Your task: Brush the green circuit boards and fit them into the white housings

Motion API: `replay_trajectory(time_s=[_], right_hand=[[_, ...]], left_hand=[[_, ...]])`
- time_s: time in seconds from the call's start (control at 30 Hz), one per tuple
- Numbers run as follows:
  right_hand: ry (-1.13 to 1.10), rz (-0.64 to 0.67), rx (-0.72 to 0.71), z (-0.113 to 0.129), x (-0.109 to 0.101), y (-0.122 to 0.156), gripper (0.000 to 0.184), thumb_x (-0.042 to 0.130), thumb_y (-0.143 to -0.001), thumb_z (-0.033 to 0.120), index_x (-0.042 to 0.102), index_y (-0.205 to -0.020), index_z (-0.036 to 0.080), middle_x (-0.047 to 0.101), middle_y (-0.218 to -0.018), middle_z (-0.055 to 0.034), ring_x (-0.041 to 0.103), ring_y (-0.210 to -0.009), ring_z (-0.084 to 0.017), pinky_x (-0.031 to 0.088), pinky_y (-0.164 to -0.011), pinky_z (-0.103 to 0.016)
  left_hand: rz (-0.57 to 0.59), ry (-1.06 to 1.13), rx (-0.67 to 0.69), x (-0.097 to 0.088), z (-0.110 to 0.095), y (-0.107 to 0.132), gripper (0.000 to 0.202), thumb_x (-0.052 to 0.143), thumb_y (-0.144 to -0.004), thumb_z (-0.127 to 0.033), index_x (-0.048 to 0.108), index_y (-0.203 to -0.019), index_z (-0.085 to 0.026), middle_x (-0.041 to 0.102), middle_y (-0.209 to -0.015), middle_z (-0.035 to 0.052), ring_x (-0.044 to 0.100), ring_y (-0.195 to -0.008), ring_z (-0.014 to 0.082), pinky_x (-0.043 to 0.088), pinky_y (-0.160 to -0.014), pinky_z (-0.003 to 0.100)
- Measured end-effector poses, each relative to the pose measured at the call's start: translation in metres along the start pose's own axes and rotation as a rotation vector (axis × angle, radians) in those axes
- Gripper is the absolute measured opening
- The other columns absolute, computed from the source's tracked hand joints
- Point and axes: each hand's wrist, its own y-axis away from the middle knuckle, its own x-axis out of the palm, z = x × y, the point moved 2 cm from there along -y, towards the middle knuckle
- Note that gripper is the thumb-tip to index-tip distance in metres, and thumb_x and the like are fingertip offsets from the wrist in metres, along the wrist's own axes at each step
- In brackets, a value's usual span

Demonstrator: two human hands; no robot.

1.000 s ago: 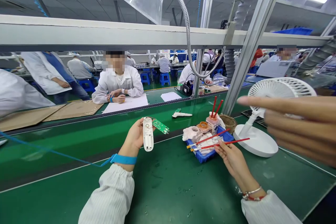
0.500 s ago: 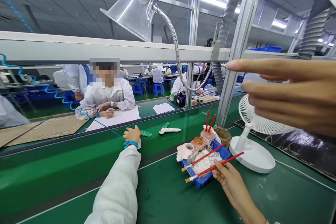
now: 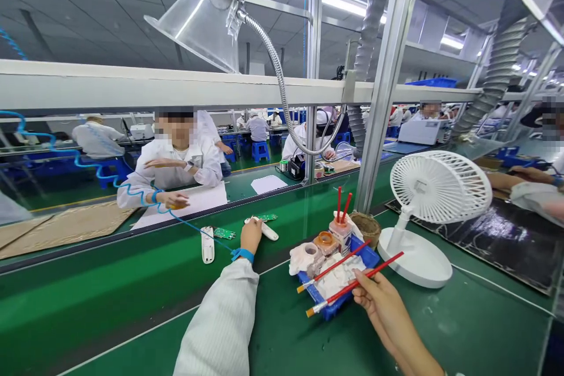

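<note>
As the right hand [image 3: 372, 295] pinched a paintbrush [image 3: 343, 292], the left hand [image 3: 251, 237], grip unclear, touched a white housing [image 3: 269, 232] best held off the circuit board [image 3: 268, 217] beyond.

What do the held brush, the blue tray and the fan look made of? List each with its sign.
Brush: smooth red handle, painted wood or plastic; shiny silvery band, likely metal; tan bristles, fibre unclear.
Tray: probably plastic, evenly blue with a slight sheen.
Fan: likely moulded plastic, smooth white, with thin guard ribs.
</note>
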Motion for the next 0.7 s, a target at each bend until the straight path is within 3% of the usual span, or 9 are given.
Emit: replay_trajectory(time_s=[0.17,0.27,0.43,0.57,0.7], right_hand=[[-0.014,0.022,-0.015,0.003,0.002,0.001,0.042,0.086,-0.053,0.035,0.057,-0.075,0.014,0.059,-0.054,0.0028,0.058,-0.049,-0.010,0.051,-0.046,-0.016],[-0.014,0.034,-0.027,0.004,0.002,0.002,0.043,0.086,-0.052,0.034,0.056,-0.075,0.014,0.060,-0.054,0.0020,0.058,-0.049,-0.010,0.051,-0.045,-0.016],[-0.037,0.058,-0.100,0.011,0.005,0.007,0.043,0.086,-0.052,0.033,0.055,-0.074,0.014,0.062,-0.054,0.0008,0.058,-0.048,-0.010,0.051,-0.044,-0.016],[-0.084,0.116,-0.230,0.031,0.027,0.014,0.042,0.086,-0.054,0.034,0.054,-0.073,0.015,0.064,-0.057,-0.0001,0.059,-0.048,-0.010,0.052,-0.046,-0.017],[-0.149,0.206,-0.417,0.065,0.065,0.024,0.042,0.083,-0.056,0.039,0.051,-0.073,0.018,0.067,-0.067,0.0002,0.061,-0.054,-0.011,0.055,-0.055,-0.022]], left_hand=[[-0.094,-0.067,-0.013,-0.038,0.010,0.004,0.018,0.055,-0.085,-0.030,0.059,-0.092,-0.014,0.060,-0.093,0.0042,0.057,-0.083,0.0158,0.047,-0.077,0.036],[-0.155,-0.005,0.014,-0.055,0.005,0.016,0.018,0.057,-0.083,-0.025,0.056,-0.098,-0.015,0.058,-0.082,0.0013,0.054,-0.071,0.0142,0.044,-0.072,0.033],[-0.210,0.244,0.069,-0.074,-0.020,0.044,0.045,0.061,-0.074,-0.019,0.045,-0.117,-0.020,0.055,-0.070,-0.0014,0.053,-0.065,0.0155,0.039,-0.066,0.028],[-0.090,0.477,0.037,-0.086,-0.045,0.077,0.038,0.063,-0.069,-0.030,0.055,-0.103,-0.014,0.055,-0.069,-0.0003,0.052,-0.060,0.0141,0.040,-0.061,0.026],[0.080,0.629,0.000,-0.094,-0.068,0.122,0.041,0.069,-0.064,-0.033,0.058,-0.099,-0.014,0.058,-0.073,0.0005,0.055,-0.061,0.0144,0.043,-0.060,0.027]])
